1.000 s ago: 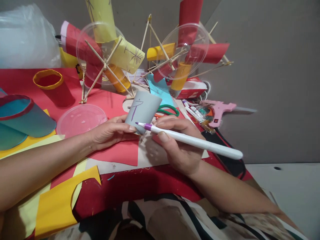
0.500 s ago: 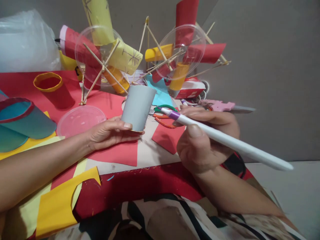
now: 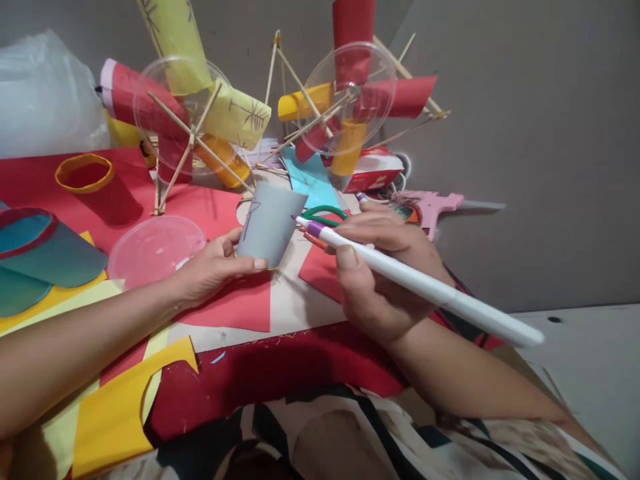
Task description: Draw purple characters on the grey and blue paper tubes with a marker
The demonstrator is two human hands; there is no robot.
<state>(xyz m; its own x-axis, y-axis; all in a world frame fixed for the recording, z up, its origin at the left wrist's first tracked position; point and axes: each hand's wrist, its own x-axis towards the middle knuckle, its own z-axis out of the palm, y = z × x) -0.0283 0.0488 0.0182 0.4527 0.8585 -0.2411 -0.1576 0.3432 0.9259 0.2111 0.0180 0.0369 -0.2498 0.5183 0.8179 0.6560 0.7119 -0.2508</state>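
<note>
My left hand (image 3: 215,267) grips a grey paper tube (image 3: 273,223) near its lower end, thumb across the front. A few purple lines are drawn along the tube's left side. In my right hand (image 3: 385,267) is a white marker pen (image 3: 425,283) with a purple band, held like a pencil. Its purple tip is beside the tube's right edge; whether it touches, I cannot tell. Behind the right hand's fingers, green-handled scissors (image 3: 325,212) are partly hidden, along with an orange-handled tool (image 3: 315,239).
Two stick-and-plastic-disc wheels with paper tubes (image 3: 193,137) (image 3: 350,100) stand at the back. A red tube (image 3: 107,197), teal tubes (image 3: 65,247) and a clear lid (image 3: 155,250) are at left. A pink glue gun (image 3: 435,207) lies right. Yellow paper (image 3: 110,420) is in front.
The marker has moved left, bringing its tip to the tube's edge. The grey tube has turned, so purple lines now show on its left side. The view has shifted slightly.
</note>
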